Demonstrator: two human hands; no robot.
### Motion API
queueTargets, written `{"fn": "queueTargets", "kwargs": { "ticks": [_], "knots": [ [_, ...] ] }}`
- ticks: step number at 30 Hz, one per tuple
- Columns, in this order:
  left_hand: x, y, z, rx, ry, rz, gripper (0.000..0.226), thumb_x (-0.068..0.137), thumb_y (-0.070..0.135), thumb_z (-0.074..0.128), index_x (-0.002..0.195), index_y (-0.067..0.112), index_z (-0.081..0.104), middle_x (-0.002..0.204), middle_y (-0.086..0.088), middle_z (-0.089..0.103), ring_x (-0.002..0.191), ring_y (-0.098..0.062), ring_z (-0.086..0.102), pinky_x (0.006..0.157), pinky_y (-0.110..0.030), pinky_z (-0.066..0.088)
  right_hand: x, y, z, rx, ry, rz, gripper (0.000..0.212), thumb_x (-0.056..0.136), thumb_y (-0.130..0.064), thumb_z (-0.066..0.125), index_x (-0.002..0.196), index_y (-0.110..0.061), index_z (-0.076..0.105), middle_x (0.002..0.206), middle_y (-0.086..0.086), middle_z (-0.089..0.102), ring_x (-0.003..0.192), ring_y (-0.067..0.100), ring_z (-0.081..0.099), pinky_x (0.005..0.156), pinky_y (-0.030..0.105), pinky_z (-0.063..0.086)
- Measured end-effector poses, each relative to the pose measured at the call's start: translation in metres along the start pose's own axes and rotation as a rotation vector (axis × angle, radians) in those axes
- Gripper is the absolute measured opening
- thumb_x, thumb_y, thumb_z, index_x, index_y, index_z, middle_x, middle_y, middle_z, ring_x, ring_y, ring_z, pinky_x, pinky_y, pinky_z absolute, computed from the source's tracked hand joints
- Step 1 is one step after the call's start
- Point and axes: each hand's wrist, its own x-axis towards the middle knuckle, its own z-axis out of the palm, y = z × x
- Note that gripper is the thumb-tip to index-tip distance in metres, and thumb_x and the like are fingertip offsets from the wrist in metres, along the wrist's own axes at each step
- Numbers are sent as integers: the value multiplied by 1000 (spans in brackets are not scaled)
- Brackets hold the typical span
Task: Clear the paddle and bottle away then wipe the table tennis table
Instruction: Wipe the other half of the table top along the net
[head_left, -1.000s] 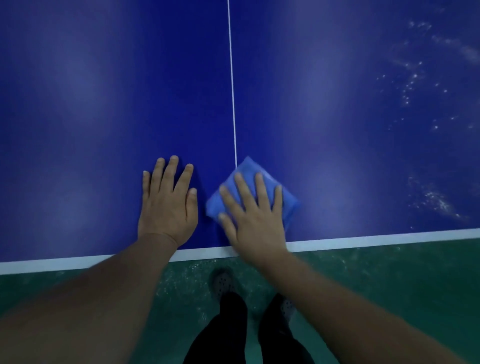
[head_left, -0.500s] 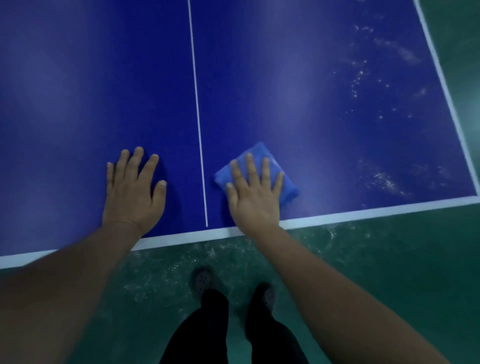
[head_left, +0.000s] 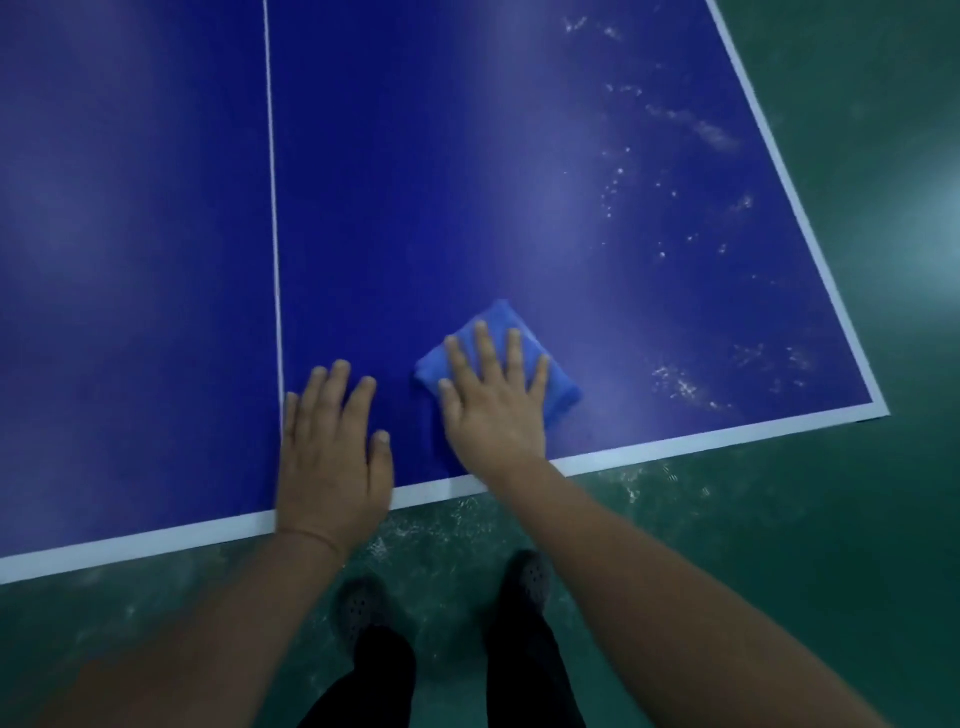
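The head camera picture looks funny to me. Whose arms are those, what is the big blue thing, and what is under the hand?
The camera sits on a person's head and looks down, so you see that person's own two arms reaching forward, and their shoes on the green floor below.

The big blue thing is a table tennis table, with a white line down its middle and white edges.

The left hand rests flat on the table beside that line, fingers straight, holding nothing.

The right hand presses flat on a folded blue cloth used for wiping.

The white specks near the right corner are dust.
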Motion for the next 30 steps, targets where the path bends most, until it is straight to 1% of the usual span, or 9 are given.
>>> {"fn": "queueTargets", "kwargs": {
  "ticks": [3, 8, 11, 13, 18, 20, 25, 27, 30],
  "knots": [
    [-1, 54, 28, 3, -18, 35, 63, 94, 37, 28, 149, 8, 39, 161, -12, 25, 151, -26, 13, 124, -45, 2, 16, 58, -8, -39, 21, -175, 56, 101, -52, 20, 153, -34, 32, 163, -2, 26, 151, 31, 17, 118, 63, 14],
    [2, 86, 62, 178, -121, 62, 66, 96, 44, 21, 153, 11, 32, 164, -10, 16, 153, -25, 3, 123, -46, -4, 12, 265, -46, 23, 32, 592, 58, 101, -56, 11, 156, -42, 5, 167, -8, -1, 153, 28, -2, 119, 62, 2],
    [5, 84, 71, 288, -121, 42, 66, 98, 46, 23, 151, 9, 35, 162, -14, 23, 152, -30, 9, 122, -50, -1, 14, 280, -52, 106, 81, 817, 61, 100, -56, 10, 158, -37, 7, 167, -3, 0, 153, 32, -2, 116, 67, 3],
    [5, 84, 73, 310, -121, 42, 65, 98, 45, 24, 150, 9, 37, 161, -14, 25, 151, -31, 12, 122, -52, 1, 20, 224, -42, 86, 115, 686, 59, 102, -52, 20, 158, -34, 18, 167, 1, 10, 152, 36, 6, 116, 69, 5],
    [4, 83, 78, 320, -87, 34, 63, 98, 44, 25, 148, 8, 39, 160, -14, 27, 151, -31, 14, 122, -54, 5, -10, 142, -14, -62, -5, -354, 54, 100, -53, 27, 151, -36, 33, 162, -1, 27, 151, 34, 15, 117, 64, 4],
    [5, 82, 79, 326, -75, 37, 63, 98, 43, 25, 148, 8, 39, 159, -15, 27, 150, -33, 16, 121, -55, 6, 11, 208, -27, -83, 37, -205, 54, 100, -52, 30, 152, -36, 34, 163, -1, 26, 151, 34, 17, 116, 63, 6],
    [5, 83, 81, 355, -78, 48, 64, 97, 43, 27, 147, 5, 40, 158, -18, 28, 149, -36, 18, 120, -58, 9, 38, 337, -72, 95, 69, 777, 59, 102, -56, 14, 158, -39, 7, 167, -3, -1, 153, 32, -4, 117, 66, 0],
    [6, 86, 79, 361, -83, 41, 64, 96, 42, 28, 146, 5, 41, 158, -19, 29, 149, -36, 18, 120, -59, 10, 31, 289, -61, 63, 79, 692, 58, 103, -53, 18, 158, -36, 13, 167, -1, 4, 152, 35, 2, 117, 67, 1],
    [6, 89, 77, 364, -94, 27, 65, 96, 42, 28, 147, 5, 41, 158, -19, 29, 149, -37, 19, 119, -60, 12, -5, 199, -31, -46, 23, -42, 56, 101, -50, 27, 154, -32, 30, 164, 3, 23, 150, 38, 16, 116, 65, 3]
  ]
}}
